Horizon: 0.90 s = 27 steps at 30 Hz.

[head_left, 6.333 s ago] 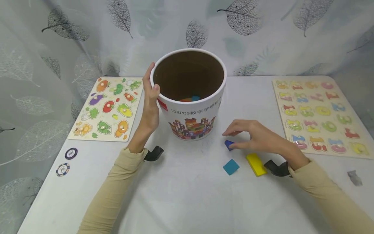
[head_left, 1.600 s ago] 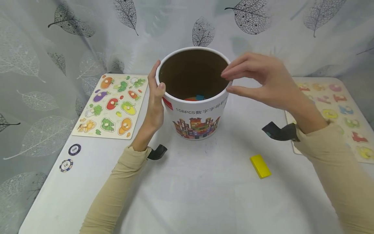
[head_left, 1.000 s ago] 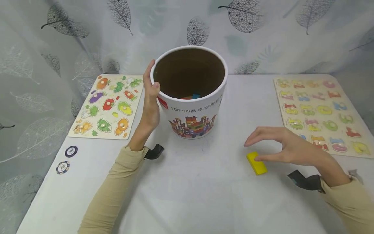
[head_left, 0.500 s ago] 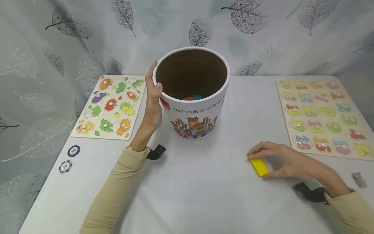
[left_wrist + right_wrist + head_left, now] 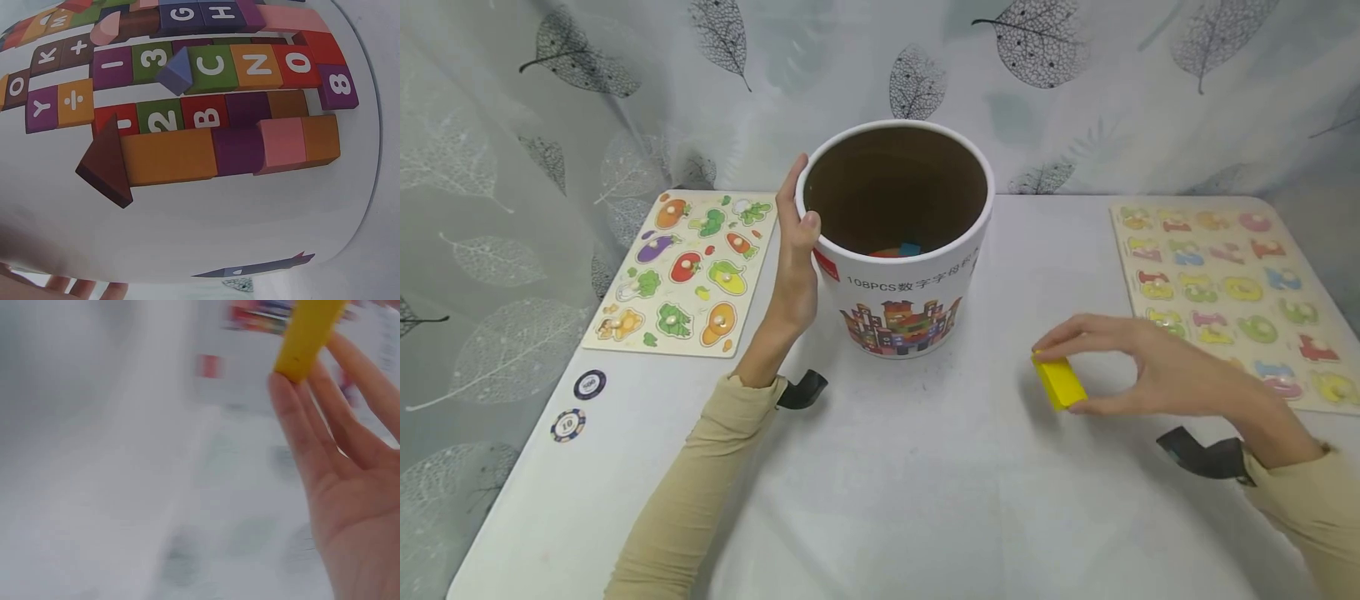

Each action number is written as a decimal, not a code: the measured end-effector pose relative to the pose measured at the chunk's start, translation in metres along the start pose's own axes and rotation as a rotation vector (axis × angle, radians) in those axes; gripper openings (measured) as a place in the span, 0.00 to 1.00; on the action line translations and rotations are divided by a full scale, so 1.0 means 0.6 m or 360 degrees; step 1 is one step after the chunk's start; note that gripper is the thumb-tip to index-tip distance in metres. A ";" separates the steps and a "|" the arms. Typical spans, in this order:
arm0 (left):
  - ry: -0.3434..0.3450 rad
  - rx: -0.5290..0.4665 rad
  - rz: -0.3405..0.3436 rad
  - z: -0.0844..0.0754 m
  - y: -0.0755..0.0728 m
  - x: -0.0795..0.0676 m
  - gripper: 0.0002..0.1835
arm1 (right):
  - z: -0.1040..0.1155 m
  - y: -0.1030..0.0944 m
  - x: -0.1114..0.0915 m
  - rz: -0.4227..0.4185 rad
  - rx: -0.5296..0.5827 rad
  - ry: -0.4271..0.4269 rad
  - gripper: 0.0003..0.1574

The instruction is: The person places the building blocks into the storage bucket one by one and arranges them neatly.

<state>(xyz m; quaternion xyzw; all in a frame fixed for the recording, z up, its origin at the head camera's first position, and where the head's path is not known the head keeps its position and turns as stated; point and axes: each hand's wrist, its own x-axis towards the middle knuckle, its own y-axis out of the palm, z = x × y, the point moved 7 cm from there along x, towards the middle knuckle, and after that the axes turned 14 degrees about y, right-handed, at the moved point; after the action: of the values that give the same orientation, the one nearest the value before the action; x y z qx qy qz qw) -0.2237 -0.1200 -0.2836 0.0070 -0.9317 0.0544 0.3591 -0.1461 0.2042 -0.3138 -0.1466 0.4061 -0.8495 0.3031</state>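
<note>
A yellow rectangular block (image 5: 1061,382) is pinched between the thumb and fingertips of my right hand (image 5: 1138,367), held over the table with its shadow below. The right wrist view shows the same yellow block (image 5: 309,340) at the fingertips, blurred. My left hand (image 5: 793,275) holds the left side of a large white bucket (image 5: 895,287), its thumb at the rim. Deep inside the bucket a blue block (image 5: 910,249) and something red-orange show; the rest is hidden. Printed letter blocks (image 5: 212,69) on the bucket's wall fill the left wrist view.
A vegetable peg puzzle board (image 5: 679,275) lies left of the bucket, a number puzzle board (image 5: 1232,292) at the right. Two poker chips, one dark (image 5: 590,385) and one white-centred (image 5: 568,426), lie at the table's left. A leaf-patterned curtain (image 5: 850,67) hangs behind.
Dark blue and teal blocks seen earlier on the table are gone from it. My right hand came from the bucket's rim, took the yellow block and raised it. The left hand stays at the bucket.
</note>
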 end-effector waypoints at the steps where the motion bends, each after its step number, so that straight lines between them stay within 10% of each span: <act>1: 0.0000 0.0010 0.0001 -0.001 0.000 0.000 0.44 | 0.016 -0.019 0.011 -0.0037 0.0011 -0.0051 0.41; 8: -0.0018 -0.0016 -0.0001 0.000 0.005 -0.001 0.45 | 0.136 -0.139 0.094 -0.0358 0.0186 -0.0471 0.43; 17: -0.0017 -0.0098 0.0017 0.003 0.024 0.003 0.47 | 0.148 -0.167 0.204 -0.0446 0.0286 -0.0313 0.35; 27: -0.0053 -0.0073 0.0036 0.005 0.028 -0.002 0.51 | 0.135 -0.155 0.229 -0.0451 0.0302 -0.0202 0.34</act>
<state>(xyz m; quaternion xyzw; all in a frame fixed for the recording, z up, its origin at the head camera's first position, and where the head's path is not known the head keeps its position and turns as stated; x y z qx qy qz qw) -0.2257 -0.1034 -0.2885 -0.0108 -0.9386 0.0368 0.3429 -0.2493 0.1137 -0.1904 -0.2264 0.2796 -0.9073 0.2178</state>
